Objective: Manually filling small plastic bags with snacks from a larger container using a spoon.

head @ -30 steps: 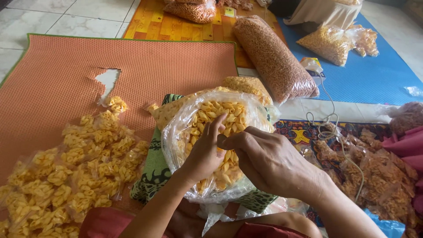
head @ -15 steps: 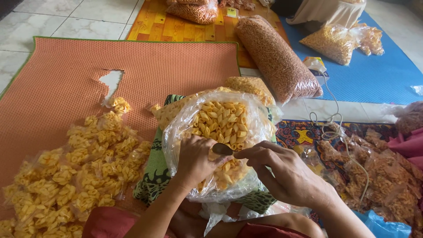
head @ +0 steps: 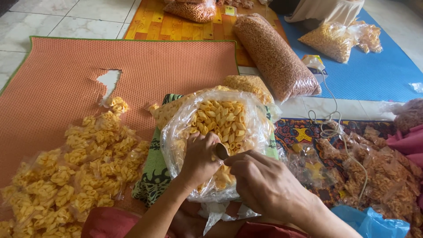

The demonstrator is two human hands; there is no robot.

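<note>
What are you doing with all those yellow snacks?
A person sits on the floor with a big clear bag of yellow curly snacks in front of them. The left hand is down in the bag's open mouth, and the right hand is at its near edge, beside something small and round between the two hands. On the orange mat to the left lies a heap of small filled packets.

Scoop [head: 220,151] (mostly hidden by fingers)

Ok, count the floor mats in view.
4: an orange mat on the left, a yellow one at the top, a blue one at top right, and a patterned one under the brown snack packs. More may be hidden.
</note>
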